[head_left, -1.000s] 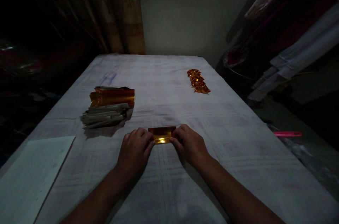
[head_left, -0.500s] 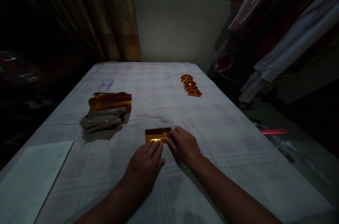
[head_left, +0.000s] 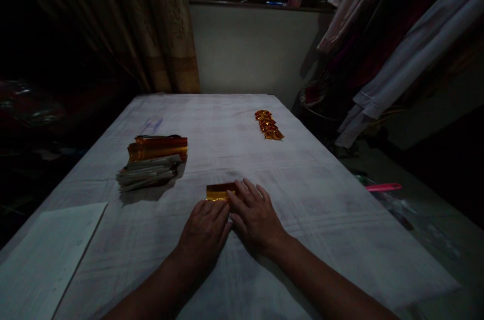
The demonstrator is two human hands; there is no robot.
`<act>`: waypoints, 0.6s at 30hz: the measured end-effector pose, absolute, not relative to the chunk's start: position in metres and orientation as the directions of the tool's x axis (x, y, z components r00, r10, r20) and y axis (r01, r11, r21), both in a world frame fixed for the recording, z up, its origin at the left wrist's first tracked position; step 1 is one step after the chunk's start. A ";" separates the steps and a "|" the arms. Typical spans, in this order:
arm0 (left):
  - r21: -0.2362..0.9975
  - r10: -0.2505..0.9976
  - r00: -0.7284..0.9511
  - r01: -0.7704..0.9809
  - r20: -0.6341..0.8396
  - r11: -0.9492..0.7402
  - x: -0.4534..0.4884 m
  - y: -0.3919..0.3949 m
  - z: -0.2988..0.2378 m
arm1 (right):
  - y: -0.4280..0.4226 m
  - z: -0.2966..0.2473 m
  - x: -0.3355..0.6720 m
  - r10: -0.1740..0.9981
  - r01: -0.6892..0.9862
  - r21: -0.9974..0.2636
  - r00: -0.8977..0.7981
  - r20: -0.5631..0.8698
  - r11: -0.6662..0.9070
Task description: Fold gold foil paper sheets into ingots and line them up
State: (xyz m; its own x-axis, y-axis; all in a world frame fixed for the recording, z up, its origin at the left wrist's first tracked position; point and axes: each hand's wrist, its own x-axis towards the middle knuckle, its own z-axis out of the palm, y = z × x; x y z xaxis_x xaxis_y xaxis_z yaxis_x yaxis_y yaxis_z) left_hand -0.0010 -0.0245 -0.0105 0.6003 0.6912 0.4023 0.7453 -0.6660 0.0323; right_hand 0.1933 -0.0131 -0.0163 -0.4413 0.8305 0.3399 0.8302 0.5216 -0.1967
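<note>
A small gold foil sheet (head_left: 217, 191) lies on the white table (head_left: 325, 194) in front of me. My right hand (head_left: 254, 214) lies flat over the sheet's right half, fingers stretched out and pressing it down. My left hand (head_left: 206, 229) rests just below the sheet, fingers together and flat, with the fingertips on its near edge. Only the left part of the sheet shows.
A stack of gold foil and white paper sheets (head_left: 153, 158) sits to the left. A row of folded gold pieces (head_left: 267, 125) lies far right of centre. A white sheet (head_left: 41, 254) covers the near left corner. Curtain and hanging clothes surround the table; a pink object (head_left: 383, 187) is at right.
My left hand moved from the sheet's left end to its near edge. My right hand slid left over the sheet and flattened on it. The view tilted up slightly.
</note>
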 end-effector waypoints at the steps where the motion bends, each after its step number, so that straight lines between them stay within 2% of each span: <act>1: 0.032 0.687 0.603 0.742 0.404 -0.670 -0.001 -0.024 -0.011 | -0.015 -0.016 0.191 0.843 0.835 -0.190 -0.455 0.287 0.516; 5: 0.061 0.686 0.608 0.729 0.399 -0.682 -0.003 -0.023 -0.012 | -0.016 -0.013 0.188 0.877 0.853 -0.203 -0.470 0.101 0.480; 18: 0.079 0.741 0.598 0.760 0.307 -0.646 0.000 -0.024 -0.006 | -0.019 -0.010 0.210 0.948 0.923 -0.234 -0.318 -0.023 0.304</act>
